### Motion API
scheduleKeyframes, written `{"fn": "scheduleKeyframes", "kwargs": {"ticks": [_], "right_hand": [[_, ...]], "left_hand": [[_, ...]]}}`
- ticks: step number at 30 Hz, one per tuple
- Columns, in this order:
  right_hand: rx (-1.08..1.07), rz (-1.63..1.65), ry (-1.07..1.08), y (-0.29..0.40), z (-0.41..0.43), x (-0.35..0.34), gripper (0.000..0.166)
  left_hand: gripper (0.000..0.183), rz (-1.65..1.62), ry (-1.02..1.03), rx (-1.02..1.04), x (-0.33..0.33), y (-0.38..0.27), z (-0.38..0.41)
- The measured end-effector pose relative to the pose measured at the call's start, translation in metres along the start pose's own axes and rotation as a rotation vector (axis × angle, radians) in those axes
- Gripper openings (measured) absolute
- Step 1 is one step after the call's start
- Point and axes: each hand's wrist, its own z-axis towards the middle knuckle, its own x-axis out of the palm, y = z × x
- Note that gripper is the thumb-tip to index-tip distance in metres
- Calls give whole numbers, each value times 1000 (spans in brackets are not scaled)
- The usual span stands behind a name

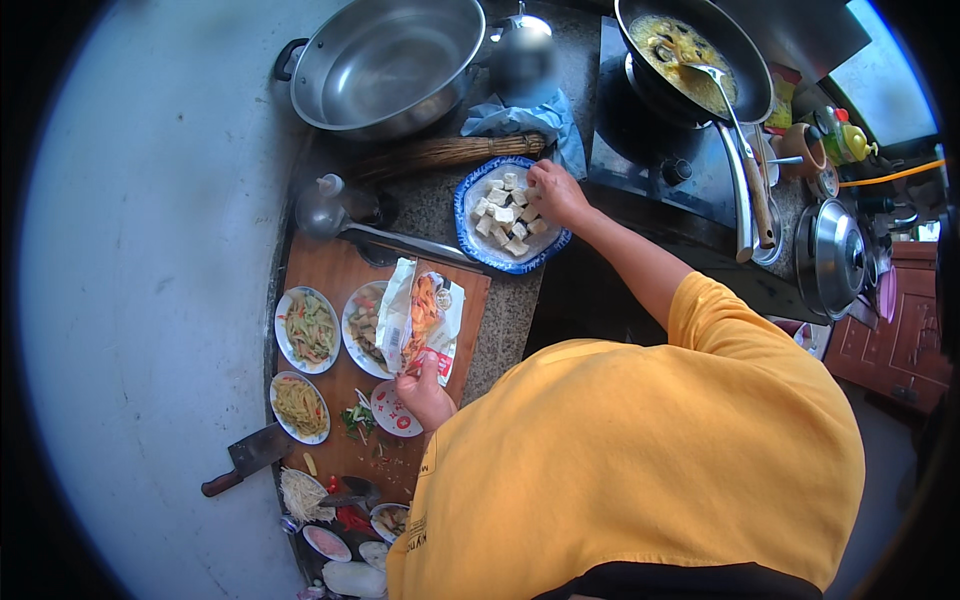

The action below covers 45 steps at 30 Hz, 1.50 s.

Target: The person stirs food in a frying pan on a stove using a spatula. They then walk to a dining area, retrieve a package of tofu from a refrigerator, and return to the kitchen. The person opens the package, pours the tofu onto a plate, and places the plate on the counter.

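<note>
My left hand (pixel 426 397) grips the lower end of a printed food packet (pixel 424 319). The packet is held over the wooden cutting board and partly covers a plate of cooked food (pixel 365 334). Further up, my right hand (pixel 556 193) reaches over the rim of a blue-edged plate (pixel 466 232), fingers bent down at the pale tofu-like cubes (pixel 504 214). Its fingertips are hidden, so whether they hold a cube cannot be told. Below my left hand, a small dish with red patterns (pixel 396 411) sits on the cutting board (pixel 457 330).
A wok (pixel 757 82) with bubbling oil and a spatula (pixel 726 97) stands on the stove (pixel 622 142). A large steel pan (pixel 382 67), straw brush (pixel 465 155) and ladle (pixel 322 214) lie beyond the board. A cleaver (pixel 259 450) lies at the board's left edge.
</note>
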Motion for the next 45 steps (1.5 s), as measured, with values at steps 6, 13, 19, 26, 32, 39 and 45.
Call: {"fn": "scheduleKeyframes", "kwargs": {"ticks": [6, 13, 19, 26, 32, 39, 45], "right_hand": [[14, 259, -119, 3, -11, 3, 13], [241, 542, 1, 3, -25, 16, 16], [-36, 185, 11, 20, -20, -9, 24], [-443, -85, -23, 46, -21, -7, 15], [-270, 84, -107, 23, 2, -3, 23], [-232, -79, 167, 20, 30, -2, 46], [101, 173, 303, 6, 26, -20, 50]], "left_hand": [[25, -137, -19, -52, 7, -6, 0], [34, -214, -14, -129, 6, -5, 1], [38, -235, 7, -118, 4, -2, 1], [33, -216, -14, -144, 5, -6, 0], [32, -228, -32, -141, -6, -1, 1], [34, -238, -4, -144, -2, -6, 2], [31, -165, -92, -119, -11, -4, 8]]}}
